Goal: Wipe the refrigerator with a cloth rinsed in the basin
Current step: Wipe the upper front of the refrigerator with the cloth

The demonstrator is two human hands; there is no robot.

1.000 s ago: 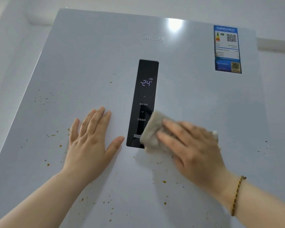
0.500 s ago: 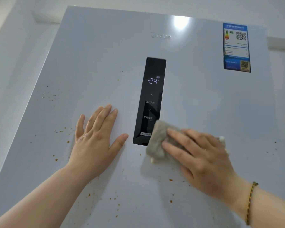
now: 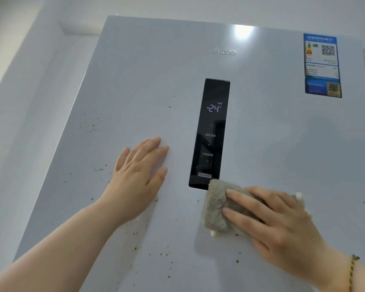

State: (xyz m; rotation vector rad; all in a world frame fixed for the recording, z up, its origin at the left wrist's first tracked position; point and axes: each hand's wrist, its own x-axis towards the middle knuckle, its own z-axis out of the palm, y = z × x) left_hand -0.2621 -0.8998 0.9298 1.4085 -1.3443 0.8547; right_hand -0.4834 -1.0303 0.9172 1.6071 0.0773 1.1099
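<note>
Refrigerator (image 3: 156, 70): pale grey door front, filling most of the view and seen from below at an angle. A white wall (image 3: 19, 102) borders it on the left.

Brown specks (image 3: 89, 125) are scattered over the left part of the door, and more lie along the lower centre.

Left hand (image 3: 135, 178): laid flat on the door, palm down, fingers straight and close together, thumb spread out to the right. It holds nothing. It lies just left of the control panel, apart from it.

Control panel (image 3: 211, 133): black upright strip at door centre, showing "-24". The brand lettering (image 3: 223, 52) sits above it.

Cloth (image 3: 215, 209): grey-beige, fluffy, folded, pressed against the door. Its upper edge overlaps the lower right corner of the control panel.

Right hand (image 3: 278, 226): fingers extended and slightly apart, lying flat over the cloth and pressing it to the door. A braided bracelet (image 3: 351, 270) circles the wrist.

Energy label (image 3: 321, 66): blue sticker at the door's upper right corner.
</note>
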